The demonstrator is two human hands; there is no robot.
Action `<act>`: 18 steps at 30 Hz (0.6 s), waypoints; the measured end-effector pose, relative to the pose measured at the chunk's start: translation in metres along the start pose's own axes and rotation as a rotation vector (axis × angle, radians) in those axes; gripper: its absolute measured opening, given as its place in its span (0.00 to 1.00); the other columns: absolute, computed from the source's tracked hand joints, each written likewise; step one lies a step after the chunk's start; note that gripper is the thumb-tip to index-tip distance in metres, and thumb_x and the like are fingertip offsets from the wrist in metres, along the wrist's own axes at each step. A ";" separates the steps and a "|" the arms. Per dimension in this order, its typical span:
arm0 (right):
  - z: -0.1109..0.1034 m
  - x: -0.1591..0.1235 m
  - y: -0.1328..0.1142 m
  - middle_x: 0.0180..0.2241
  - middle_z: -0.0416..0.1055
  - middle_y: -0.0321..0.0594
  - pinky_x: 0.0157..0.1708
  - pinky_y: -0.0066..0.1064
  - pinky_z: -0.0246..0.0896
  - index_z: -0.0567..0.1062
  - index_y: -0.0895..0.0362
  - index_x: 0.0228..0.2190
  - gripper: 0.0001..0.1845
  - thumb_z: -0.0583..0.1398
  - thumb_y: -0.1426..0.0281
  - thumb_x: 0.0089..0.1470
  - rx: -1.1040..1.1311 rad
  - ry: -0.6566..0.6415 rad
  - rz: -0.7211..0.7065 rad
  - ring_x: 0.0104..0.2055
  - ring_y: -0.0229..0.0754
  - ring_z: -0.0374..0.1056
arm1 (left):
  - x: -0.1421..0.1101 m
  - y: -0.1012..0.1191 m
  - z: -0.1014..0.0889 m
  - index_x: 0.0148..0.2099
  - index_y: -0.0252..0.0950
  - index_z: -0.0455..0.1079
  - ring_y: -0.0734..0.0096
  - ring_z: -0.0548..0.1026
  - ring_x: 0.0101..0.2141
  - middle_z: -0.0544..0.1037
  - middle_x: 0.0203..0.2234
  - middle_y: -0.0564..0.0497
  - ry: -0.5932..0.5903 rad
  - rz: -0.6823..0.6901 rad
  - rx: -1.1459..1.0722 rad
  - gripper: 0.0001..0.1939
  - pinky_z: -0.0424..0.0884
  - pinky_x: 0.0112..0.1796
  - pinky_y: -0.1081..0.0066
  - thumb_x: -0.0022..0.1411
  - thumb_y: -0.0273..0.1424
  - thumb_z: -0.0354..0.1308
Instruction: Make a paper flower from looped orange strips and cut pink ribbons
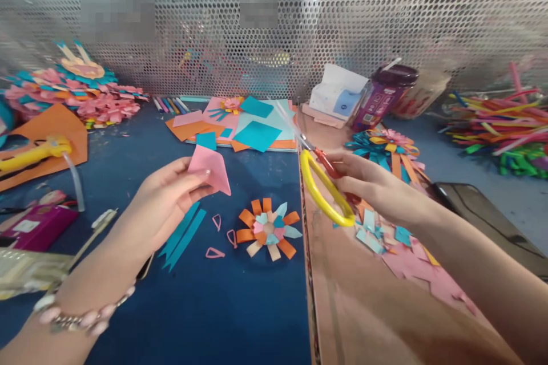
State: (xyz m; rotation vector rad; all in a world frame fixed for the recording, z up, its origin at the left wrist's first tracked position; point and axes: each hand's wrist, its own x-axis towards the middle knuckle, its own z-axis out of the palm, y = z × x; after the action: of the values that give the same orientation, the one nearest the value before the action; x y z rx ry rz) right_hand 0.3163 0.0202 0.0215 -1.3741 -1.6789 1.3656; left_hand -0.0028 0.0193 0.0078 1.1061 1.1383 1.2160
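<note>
My left hand (169,194) pinches a folded piece of pink paper (209,168) above the blue table. My right hand (372,185) grips scissors (319,174) with a yellow and red handle, their blades pointing up and to the left, apart from the pink paper. Below and between the hands lies a small paper flower (269,229) with orange, light blue and pink petals. Three small pink paper loops (218,234) and teal strips (182,235) lie beside it.
Sheets of teal, pink and orange paper (240,125) lie at the back centre. A brown cardboard sheet (355,296) carries paper scraps at right. Finished flowers (72,88) sit far left, a yellow glue gun (36,151) at left, coloured strips (500,120) far right, and a perforated metal screen (385,17) behind.
</note>
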 end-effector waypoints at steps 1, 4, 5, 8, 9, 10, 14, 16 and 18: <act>0.001 -0.002 0.002 0.32 0.70 0.38 0.19 0.28 0.57 0.68 0.53 0.51 0.23 0.56 0.67 0.52 -0.010 0.038 0.042 0.24 0.36 0.61 | -0.001 0.001 0.000 0.40 0.33 0.73 0.69 0.74 0.38 0.76 0.37 0.48 -0.005 -0.005 -0.004 0.08 0.74 0.40 0.71 0.56 0.27 0.61; 0.002 -0.010 0.008 0.28 0.69 0.38 0.17 0.28 0.55 0.72 0.53 0.45 0.19 0.56 0.59 0.53 0.096 0.066 0.157 0.23 0.37 0.60 | -0.002 0.004 -0.001 0.41 0.35 0.73 0.72 0.72 0.37 0.76 0.37 0.49 0.016 -0.035 -0.018 0.09 0.71 0.33 0.77 0.56 0.26 0.62; 0.003 -0.013 0.010 0.26 0.66 0.37 0.16 0.28 0.52 0.71 0.53 0.44 0.19 0.56 0.58 0.53 0.179 0.033 0.183 0.21 0.36 0.58 | -0.001 0.005 -0.002 0.41 0.36 0.73 0.74 0.72 0.37 0.76 0.38 0.50 0.029 -0.042 -0.028 0.10 0.69 0.31 0.79 0.55 0.26 0.62; 0.009 -0.023 0.010 0.22 0.56 0.31 0.11 0.23 0.45 0.69 0.52 0.40 0.17 0.60 0.57 0.50 0.451 -0.090 0.192 0.18 0.32 0.50 | -0.001 0.006 -0.002 0.40 0.37 0.73 0.75 0.71 0.36 0.76 0.37 0.51 0.060 -0.038 -0.066 0.10 0.66 0.29 0.80 0.53 0.25 0.63; 0.011 -0.026 0.009 0.22 0.53 0.30 0.11 0.22 0.43 0.68 0.52 0.38 0.16 0.60 0.57 0.50 0.517 -0.115 0.171 0.18 0.32 0.48 | -0.001 0.005 -0.002 0.39 0.37 0.74 0.75 0.71 0.36 0.76 0.36 0.52 0.065 -0.037 -0.079 0.10 0.66 0.29 0.80 0.53 0.24 0.63; 0.014 -0.029 0.008 0.21 0.52 0.29 0.11 0.21 0.42 0.67 0.52 0.35 0.14 0.61 0.57 0.49 0.558 -0.129 0.151 0.19 0.31 0.47 | -0.001 0.005 -0.002 0.38 0.36 0.74 0.75 0.72 0.36 0.76 0.35 0.52 0.072 -0.041 -0.090 0.09 0.66 0.29 0.79 0.52 0.24 0.64; 0.021 -0.038 0.005 0.20 0.55 0.31 0.13 0.23 0.47 0.62 0.54 0.23 0.11 0.58 0.65 0.52 0.528 -0.131 0.093 0.18 0.32 0.50 | -0.002 0.002 0.000 0.33 0.34 0.73 0.73 0.74 0.34 0.77 0.33 0.50 0.108 -0.085 -0.136 0.07 0.67 0.29 0.77 0.50 0.24 0.66; 0.022 -0.040 0.005 0.19 0.58 0.32 0.13 0.25 0.49 0.62 0.55 0.22 0.09 0.57 0.69 0.51 0.452 -0.131 0.063 0.17 0.33 0.55 | -0.001 0.001 0.000 0.32 0.33 0.72 0.72 0.75 0.33 0.77 0.33 0.49 0.105 -0.098 -0.148 0.07 0.67 0.29 0.76 0.50 0.24 0.66; 0.022 -0.040 0.005 0.18 0.60 0.33 0.13 0.27 0.50 0.63 0.55 0.22 0.08 0.55 0.72 0.51 0.390 -0.157 -0.011 0.16 0.34 0.58 | 0.000 0.001 0.000 0.35 0.34 0.71 0.72 0.76 0.32 0.77 0.32 0.50 0.080 -0.099 -0.124 0.08 0.66 0.28 0.76 0.51 0.25 0.65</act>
State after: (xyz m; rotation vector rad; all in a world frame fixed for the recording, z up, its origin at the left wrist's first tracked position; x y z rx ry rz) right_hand 0.3110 -0.0256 0.0161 -1.0557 -1.4116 1.7222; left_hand -0.0027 0.0189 0.0087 0.9042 1.1487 1.2450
